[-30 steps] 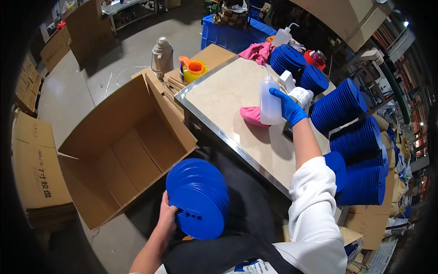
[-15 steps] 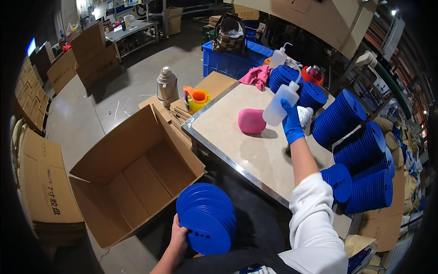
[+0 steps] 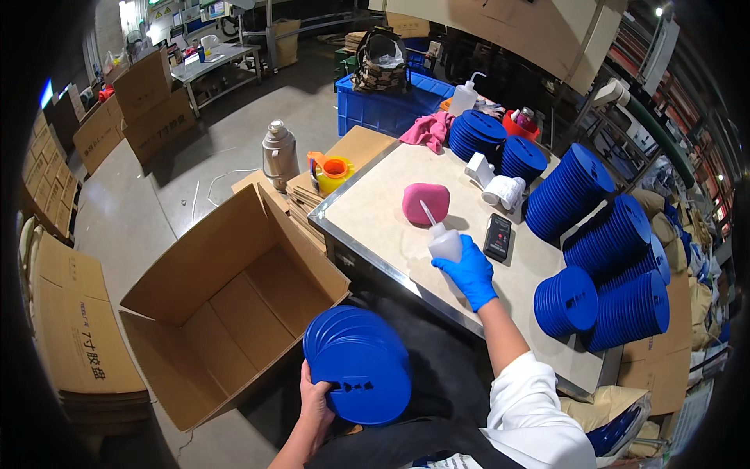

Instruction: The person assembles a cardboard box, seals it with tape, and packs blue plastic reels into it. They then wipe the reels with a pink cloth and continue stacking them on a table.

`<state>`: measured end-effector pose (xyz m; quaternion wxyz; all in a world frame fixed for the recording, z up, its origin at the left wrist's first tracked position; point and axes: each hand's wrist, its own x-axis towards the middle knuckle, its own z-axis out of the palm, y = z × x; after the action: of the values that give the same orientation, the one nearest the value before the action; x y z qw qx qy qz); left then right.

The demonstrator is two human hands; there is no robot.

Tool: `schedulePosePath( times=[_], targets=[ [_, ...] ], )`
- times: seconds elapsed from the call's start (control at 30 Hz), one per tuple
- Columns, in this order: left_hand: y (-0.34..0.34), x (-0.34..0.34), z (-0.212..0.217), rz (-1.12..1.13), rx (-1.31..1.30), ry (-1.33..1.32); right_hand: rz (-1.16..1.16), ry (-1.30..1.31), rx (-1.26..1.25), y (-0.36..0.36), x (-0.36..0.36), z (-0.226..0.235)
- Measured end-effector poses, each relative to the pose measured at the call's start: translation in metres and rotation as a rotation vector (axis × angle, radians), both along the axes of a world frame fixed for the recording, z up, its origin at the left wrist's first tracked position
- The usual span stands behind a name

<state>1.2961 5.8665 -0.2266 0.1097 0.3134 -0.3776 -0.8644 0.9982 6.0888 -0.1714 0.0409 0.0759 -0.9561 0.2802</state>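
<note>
My bare left hand (image 3: 315,395) grips the edge of a fanned stack of blue plastic discs (image 3: 367,367), held low in front of me beside the open carton. The top disc has dark slots near its middle. In a blue glove, my right hand (image 3: 469,273) is wrapped round a translucent squeeze bottle (image 3: 445,244) over the table's near edge. The bottle tilts, its spout pointing up and left toward a pink sponge-like pad (image 3: 426,204) on the tabletop. Right of the bottle lies a small black device (image 3: 498,238).
Several stacks of blue discs (image 3: 566,191) line the right side of the table (image 3: 375,211). Behind are a white roll (image 3: 504,191), a pink cloth (image 3: 426,133) and another squeeze bottle (image 3: 464,98). An open carton (image 3: 234,305) stands left, near a metal flask (image 3: 280,155).
My right hand has brought the squeeze bottle down and toward me, tilting its spout left. This uncovers the black device. The left hand still holds the discs, nearly in place.
</note>
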Motion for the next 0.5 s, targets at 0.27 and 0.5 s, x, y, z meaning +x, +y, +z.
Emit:
schedulePosePath(
  times=[0.27,0.5],
  targets=[
    [-0.002,-0.007,0.008,-0.064,0.083,0.139,-0.08,0.014,-0.01,0.027,-0.003,0.006],
    [-0.007,0.002,0.001,-0.224,0.141,-0.023,-0.004,-0.123,0.182,0.013,0.019,0.006]
  ],
)
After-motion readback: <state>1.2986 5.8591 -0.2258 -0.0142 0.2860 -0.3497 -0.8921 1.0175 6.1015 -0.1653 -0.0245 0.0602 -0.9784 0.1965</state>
